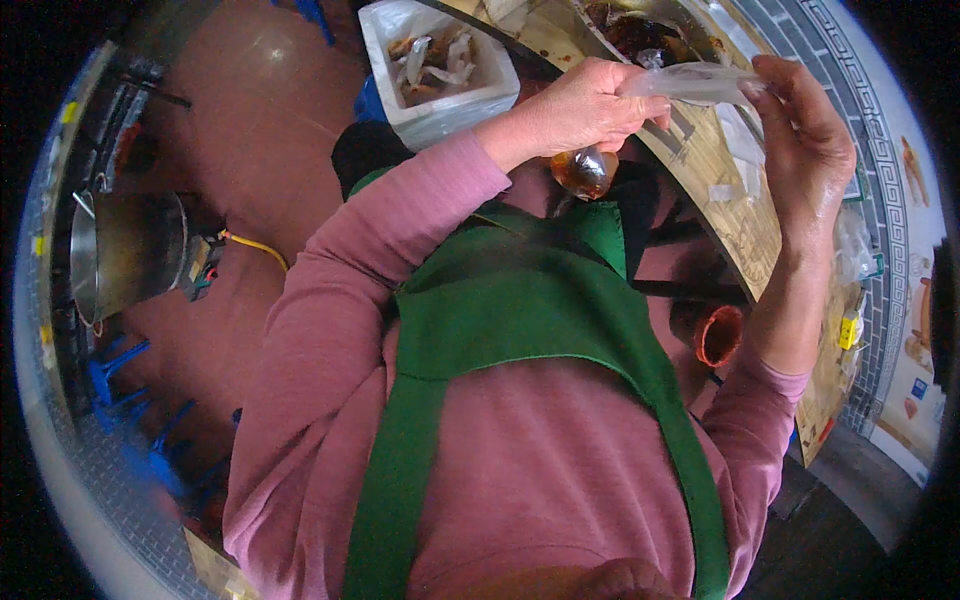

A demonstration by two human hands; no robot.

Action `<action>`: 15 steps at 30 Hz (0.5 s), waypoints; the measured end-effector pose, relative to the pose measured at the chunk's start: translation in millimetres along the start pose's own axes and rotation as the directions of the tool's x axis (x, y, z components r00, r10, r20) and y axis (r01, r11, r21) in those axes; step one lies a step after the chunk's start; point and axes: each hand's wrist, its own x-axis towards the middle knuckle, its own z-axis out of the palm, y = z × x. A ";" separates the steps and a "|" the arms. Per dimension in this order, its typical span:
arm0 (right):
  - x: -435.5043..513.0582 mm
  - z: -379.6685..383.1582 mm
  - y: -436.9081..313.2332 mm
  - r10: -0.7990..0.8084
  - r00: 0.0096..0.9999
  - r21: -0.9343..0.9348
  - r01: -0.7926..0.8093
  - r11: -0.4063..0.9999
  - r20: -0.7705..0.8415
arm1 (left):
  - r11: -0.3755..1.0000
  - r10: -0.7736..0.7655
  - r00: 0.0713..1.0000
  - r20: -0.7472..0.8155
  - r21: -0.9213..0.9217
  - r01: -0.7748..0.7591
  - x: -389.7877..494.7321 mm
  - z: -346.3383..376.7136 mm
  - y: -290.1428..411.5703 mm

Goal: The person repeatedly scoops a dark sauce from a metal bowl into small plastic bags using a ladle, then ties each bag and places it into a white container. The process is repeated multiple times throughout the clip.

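Note:
My left hand [581,105] is closed around the neck of a clear plastic bag. The filled end of the bag [585,172] hangs below that fist, bulging with reddish-brown contents. From the other side of the fist, the bag's loose translucent top [694,81] stretches to the right. My right hand [802,127] pinches this top at its far end, near the wooden-patterned table [739,232]. Beyond my hands, a metal tray [716,37] on the table holds dark, glossy food. White plastic pieces [739,142] lie on the tabletop by my right wrist.
A white foam box [382,64] of filled plastic bags stands left of the table. An orange-red container [720,336] is below the table edge. Left on the red floor [225,127] are a large metal pot [135,255], a yellow hose [255,244] and blue stools [116,371].

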 end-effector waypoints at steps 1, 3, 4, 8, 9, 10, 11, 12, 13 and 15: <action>-3.9 -2.1 6.1 0.036 0.999 -0.011 -0.037 0.999 -0.023 | 1.000 0.001 1.000 -0.004 0.026 -0.001 -1.4 -0.4 1.3; -11.3 -4.6 17.6 0.093 0.994 -0.032 -0.095 0.995 -0.059 | 0.996 0.038 0.999 0.021 0.085 -0.040 -4.2 -1.3 3.6; -14.9 -4.9 22.8 0.082 0.993 -0.080 -0.088 0.993 -0.086 | 0.990 0.075 0.997 -0.001 0.120 -0.075 -5.9 -1.9 4.6; -26.5 -11.7 38.8 0.167 0.977 -0.030 -0.172 0.985 -0.136 | 0.908 0.243 0.970 -0.003 0.352 -0.226 -11.6 -5.8 9.2; -29.7 -14.1 40.2 0.149 0.980 -0.039 -0.155 0.987 -0.129 | 0.860 0.284 0.959 0.015 0.437 -0.262 -12.8 -6.7 11.1; -33.2 -16.7 39.8 0.154 0.979 -0.058 -0.163 0.985 -0.133 | 0.811 0.235 0.971 0.036 0.543 -0.216 -14.4 -8.6 14.5; -36.7 -18.3 38.0 0.203 0.967 -0.087 -0.217 0.972 -0.154 | 0.637 0.314 0.940 0.136 0.703 -0.315 -14.8 -9.4 17.9; -40.8 -21.8 35.4 0.153 0.977 -0.082 -0.166 0.983 -0.150 | 0.423 0.362 0.897 0.252 0.813 -0.400 -13.6 -8.4 21.9; -45.5 -23.6 31.5 0.145 0.976 -0.087 -0.160 0.983 -0.160 | 0.182 0.379 0.847 0.373 0.867 -0.464 -13.7 -7.6 26.0; -53.0 -26.2 26.0 0.149 0.970 -0.014 -0.154 0.988 -0.194 | 0.150 0.355 0.855 0.378 0.880 -0.452 -14.6 -1.5 33.1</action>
